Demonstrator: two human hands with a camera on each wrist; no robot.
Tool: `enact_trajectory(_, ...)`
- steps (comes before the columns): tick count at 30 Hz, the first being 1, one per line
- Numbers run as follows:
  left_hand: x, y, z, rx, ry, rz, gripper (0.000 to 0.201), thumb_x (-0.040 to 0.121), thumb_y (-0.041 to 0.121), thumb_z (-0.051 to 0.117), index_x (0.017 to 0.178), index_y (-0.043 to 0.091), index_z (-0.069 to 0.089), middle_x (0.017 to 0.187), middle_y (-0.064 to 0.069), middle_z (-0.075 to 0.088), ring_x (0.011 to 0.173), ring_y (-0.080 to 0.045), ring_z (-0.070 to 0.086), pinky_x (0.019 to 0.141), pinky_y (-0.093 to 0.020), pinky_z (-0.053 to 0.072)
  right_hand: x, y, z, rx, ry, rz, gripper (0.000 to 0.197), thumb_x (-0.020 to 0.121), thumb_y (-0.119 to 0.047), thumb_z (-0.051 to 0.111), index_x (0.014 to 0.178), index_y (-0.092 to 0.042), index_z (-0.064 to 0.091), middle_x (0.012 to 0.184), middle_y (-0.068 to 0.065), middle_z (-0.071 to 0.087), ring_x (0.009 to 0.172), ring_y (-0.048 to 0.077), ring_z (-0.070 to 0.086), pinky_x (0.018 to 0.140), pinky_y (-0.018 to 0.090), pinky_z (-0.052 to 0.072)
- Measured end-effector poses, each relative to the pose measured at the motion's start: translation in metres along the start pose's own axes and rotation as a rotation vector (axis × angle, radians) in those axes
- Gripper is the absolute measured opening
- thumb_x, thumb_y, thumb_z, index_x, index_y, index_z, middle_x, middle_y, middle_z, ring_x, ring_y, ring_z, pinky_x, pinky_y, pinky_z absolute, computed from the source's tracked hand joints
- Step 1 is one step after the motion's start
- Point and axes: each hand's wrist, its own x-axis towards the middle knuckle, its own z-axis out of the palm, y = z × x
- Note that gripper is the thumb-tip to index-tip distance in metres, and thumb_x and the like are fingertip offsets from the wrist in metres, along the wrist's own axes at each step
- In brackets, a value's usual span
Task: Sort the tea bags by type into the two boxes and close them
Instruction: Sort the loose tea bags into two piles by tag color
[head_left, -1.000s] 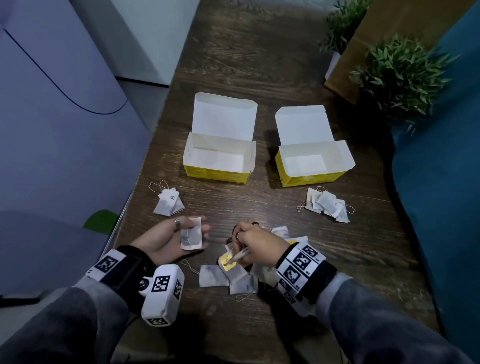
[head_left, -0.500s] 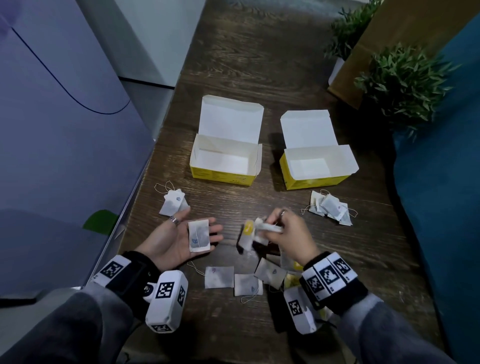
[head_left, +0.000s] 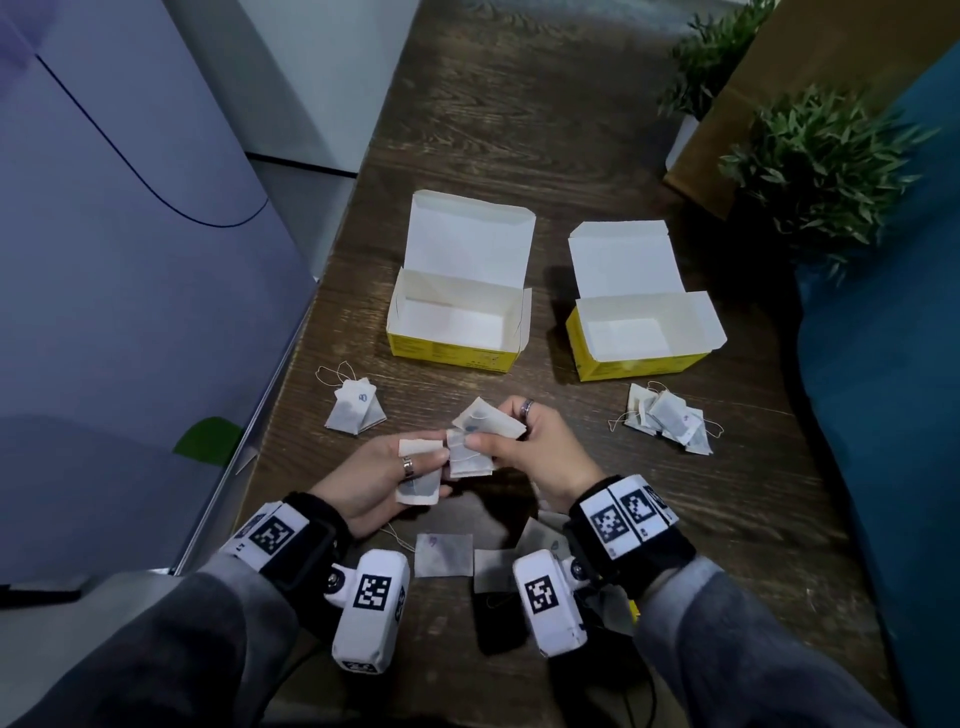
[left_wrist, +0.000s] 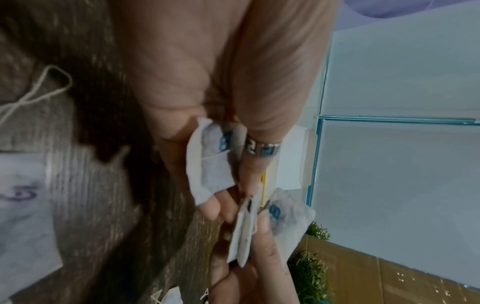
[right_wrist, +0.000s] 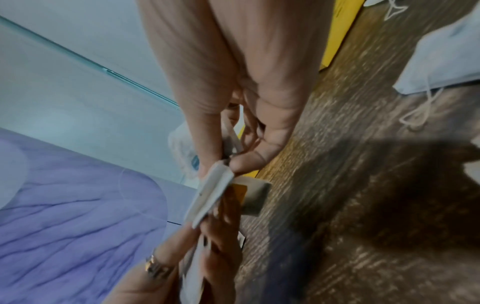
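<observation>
Two yellow boxes stand open on the wooden table, the left box (head_left: 457, 332) and the right box (head_left: 641, 343), both showing white insides. My left hand (head_left: 400, 470) holds a tea bag (head_left: 418, 475) with a blue mark between thumb and fingers; the same tea bag (left_wrist: 210, 162) shows in the left wrist view. My right hand (head_left: 524, 447) pinches a small bundle of tea bags (head_left: 480, 434) and holds it right beside the left hand's fingers. In the right wrist view the bundle (right_wrist: 213, 189) shows edge-on between thumb and forefinger.
A small pile of tea bags (head_left: 356, 410) lies left, before the left box; another pile (head_left: 670, 418) lies before the right box. Loose tea bags (head_left: 444, 553) lie near my wrists. Potted plants (head_left: 821, 161) and a brown paper bag (head_left: 810, 67) stand far right; a blue cushion (head_left: 883, 415) borders the table.
My right hand lifted tea bags from the loose heap and carried them up and left to meet the left hand. The left hand closed its thumb over its tea bag.
</observation>
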Motion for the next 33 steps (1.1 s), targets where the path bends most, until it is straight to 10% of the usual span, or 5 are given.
enact_trajectory(7,-0.005,-0.005,0.000,0.076,0.069,-0.018,0.028,0.091,-0.004,0.046,0.114,0.004,0.060,0.063,-0.007,0.065,0.055,-0.011,0.060,0.053,-0.019,0.052,-0.011,0.013,-0.021,0.188,0.021,0.192,0.030,0.077,0.008,0.066,0.070,-0.012,0.045,0.069,0.006,0.060,0.056,0.013,0.060,0.051,0.022,0.052)
enact_trajectory(15,-0.015,-0.002,0.006,0.748,0.083,-0.089,0.027,0.096,0.027,0.046,0.116,0.011,0.054,0.085,-0.014,0.073,0.040,-0.012,0.052,0.047,-0.023,0.046,-0.014,0.010,-0.043,-0.321,0.284,-0.015,0.027,0.080,-0.001,0.069,0.067,-0.018,0.052,0.064,-0.002,0.054,0.060,0.013,0.050,0.060,0.027,0.044)
enact_trajectory(21,-0.011,0.013,-0.002,-0.098,-0.014,-0.056,0.055,0.083,0.046,0.052,0.121,0.007,0.055,0.113,-0.018,0.066,0.094,-0.031,0.066,0.075,-0.040,0.058,-0.002,-0.016,0.007,-0.232,-0.054,-0.058,0.024,0.072,-0.004,0.077,0.075,-0.016,0.056,0.070,0.002,0.063,0.059,0.011,0.059,0.054,0.019,0.049)
enact_trajectory(26,-0.012,0.018,0.001,0.040,0.038,0.051,0.040,0.083,0.015,0.062,0.121,0.005,0.054,0.106,-0.015,0.069,0.086,-0.022,0.070,0.066,-0.030,0.059,0.012,-0.017,0.029,-0.360,-0.105,-0.093,0.037,0.069,-0.012,0.080,0.103,-0.016,0.066,0.099,0.002,0.072,0.085,0.015,0.067,0.083,0.041,0.056)
enact_trajectory(33,-0.015,0.039,-0.029,0.315,0.402,0.277,0.016,0.090,0.000,0.051,0.096,0.011,0.062,0.087,-0.010,0.067,0.058,-0.005,0.067,0.054,-0.017,0.055,-0.010,-0.014,-0.027,-0.518,-0.082,0.009,0.028,0.080,-0.020,0.070,0.105,-0.029,0.059,0.097,-0.011,0.063,0.088,0.006,0.060,0.081,0.023,0.048)
